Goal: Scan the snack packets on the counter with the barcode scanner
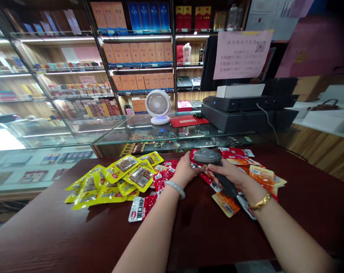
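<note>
My right hand (pixel 231 172) is wrapped round the handle of a dark grey barcode scanner (pixel 207 156), its head pointing left. My left hand (pixel 186 170) is closed on a red snack packet (pixel 193 153) at the scanner's head, which partly hides the packet. Left of that hand lies a heap of yellow snack packets (pixel 103 193) with clear windows. Red packets (pixel 160 178) lie beside and under my left wrist, including a red and white packet (pixel 140 209). Around my right hand are orange packets (pixel 225 203) and more red packets (pixel 236 152).
Behind the dark red table (pixel 47 227) stands a glass display counter (pixel 118 134) with a white fan (pixel 158 106) and a red mat (pixel 189 120). A black cash register (pixel 246 115) with a cable is at the back right. Shelves of boxes (pixel 138 55) line the wall.
</note>
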### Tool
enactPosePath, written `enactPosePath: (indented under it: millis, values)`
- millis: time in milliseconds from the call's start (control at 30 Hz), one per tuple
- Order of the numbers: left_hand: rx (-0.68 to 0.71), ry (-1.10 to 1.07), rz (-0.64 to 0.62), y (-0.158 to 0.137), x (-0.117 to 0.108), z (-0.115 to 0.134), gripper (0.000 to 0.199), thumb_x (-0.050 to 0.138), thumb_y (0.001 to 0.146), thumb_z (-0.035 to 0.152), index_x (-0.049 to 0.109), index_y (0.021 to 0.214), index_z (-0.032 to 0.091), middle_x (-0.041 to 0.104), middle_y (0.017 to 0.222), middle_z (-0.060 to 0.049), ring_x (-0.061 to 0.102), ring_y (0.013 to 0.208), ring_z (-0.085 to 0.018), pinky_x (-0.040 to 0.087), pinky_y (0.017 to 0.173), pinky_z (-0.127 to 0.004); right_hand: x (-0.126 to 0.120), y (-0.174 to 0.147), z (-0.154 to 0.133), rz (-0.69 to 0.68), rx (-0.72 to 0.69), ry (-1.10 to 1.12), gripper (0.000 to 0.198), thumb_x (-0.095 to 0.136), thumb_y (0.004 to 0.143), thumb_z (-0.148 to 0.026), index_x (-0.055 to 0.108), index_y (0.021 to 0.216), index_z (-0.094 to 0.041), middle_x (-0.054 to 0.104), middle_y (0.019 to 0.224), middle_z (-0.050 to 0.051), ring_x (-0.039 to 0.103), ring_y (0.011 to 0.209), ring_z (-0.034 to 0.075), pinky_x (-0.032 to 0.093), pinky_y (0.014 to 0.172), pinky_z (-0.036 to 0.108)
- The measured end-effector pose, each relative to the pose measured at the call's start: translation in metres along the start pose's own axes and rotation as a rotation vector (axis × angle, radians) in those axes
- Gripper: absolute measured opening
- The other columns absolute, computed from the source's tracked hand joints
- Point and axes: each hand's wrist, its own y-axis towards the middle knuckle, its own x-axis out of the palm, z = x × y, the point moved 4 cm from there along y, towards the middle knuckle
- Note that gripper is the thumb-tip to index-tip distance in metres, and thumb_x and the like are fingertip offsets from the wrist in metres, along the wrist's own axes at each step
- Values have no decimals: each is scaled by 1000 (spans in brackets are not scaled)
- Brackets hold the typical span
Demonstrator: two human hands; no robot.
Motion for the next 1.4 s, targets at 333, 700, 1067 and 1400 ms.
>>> enactPosePath:
  millis: [333,700,1067,1400]
  values:
    - [101,-335,-139,-6,56,14,24,56,72,3,67,90,13,72,92,-10,66,83,-18,53,81,-29,-10,6,16,-43,-5,44,36,73,76,-50,60,85,-17,59,58,-2,52,39,11,41,36,22]
    - [-98,-462,72,6,17,3,55,56,74,3,53,128,14,68,114,-12,66,99,-17,50,92,-31,12,-22,-19,93,65,19,45,76,70,-56,60,83,-16,59,62,-2,51,40,8,41,36,20]
    - [-2,-106,114,-4,-113,22,34,54,88,28,61,119,15,69,100,-8,64,90,-18,49,86,-33,82,-94,13,241,98,-94,42,71,76,-55,53,68,-18,54,51,-2,53,41,12,43,41,24]
    - [-54,895,-290,-81,-128,-34,58,70,66,59,64,107,18,53,131,-19,41,127,-40,30,104,-52,112,-89,31,249,97,-41,42,71,75,-55,52,79,-18,56,59,-4,55,41,11,45,38,24]
